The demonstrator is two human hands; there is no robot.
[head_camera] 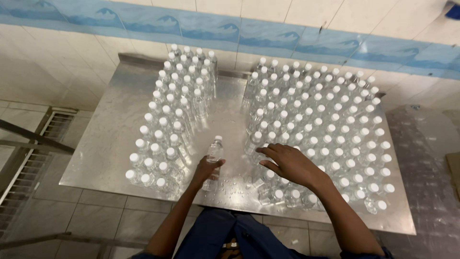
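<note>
A shiny metal table [100, 148] stands against the wall. Its top is wet, with little drops of water near the front edge. At the back it has a low raised lip. The wall [306, 12] is made of big pale tiles. A blue band of tiles [201, 26] runs across it, with a wavy mountain pattern. The floor [96, 216] has grey square tiles. On the left, a metal grate [28, 168] lies in the floor, and thin metal bars [33, 136] cross over it. On the right is a see-through plastic sheet [426, 158], crinkly and shiny. The light is bright and a bit yellow.
</note>
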